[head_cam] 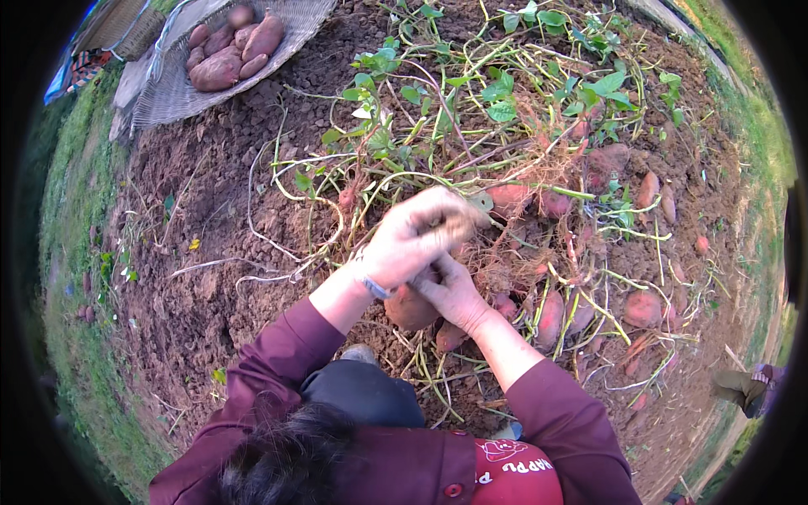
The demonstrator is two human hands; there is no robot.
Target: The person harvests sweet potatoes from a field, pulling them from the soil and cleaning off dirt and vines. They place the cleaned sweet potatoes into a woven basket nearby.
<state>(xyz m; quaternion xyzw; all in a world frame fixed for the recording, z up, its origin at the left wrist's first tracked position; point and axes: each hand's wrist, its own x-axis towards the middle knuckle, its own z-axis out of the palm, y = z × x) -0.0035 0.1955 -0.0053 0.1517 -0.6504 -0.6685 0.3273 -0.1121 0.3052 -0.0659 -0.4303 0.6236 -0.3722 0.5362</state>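
My left hand (420,240) has curled, motion-blurred fingers and a band at the wrist. It crosses over the fingers of my right hand (451,295), so I cannot tell whether either holds anything. Just below them, a large brown sweet potato (410,308) rests by my right hand, partly covered. A smaller reddish sweet potato (450,337) lies under my right wrist. Ahead and to the right are fibrous roots (499,268) and more sweet potatoes, among them a red one (509,199) and a long one (550,320), half tangled in cut vines.
A woven basket (170,95) at the upper left holds several sweet potatoes (218,68); a blurred roundish one (240,17) shows at its top. Leafy vines (502,95) spread ahead over loose brown soil (208,151). Another person's foot or leg (738,388) shows at the right edge.
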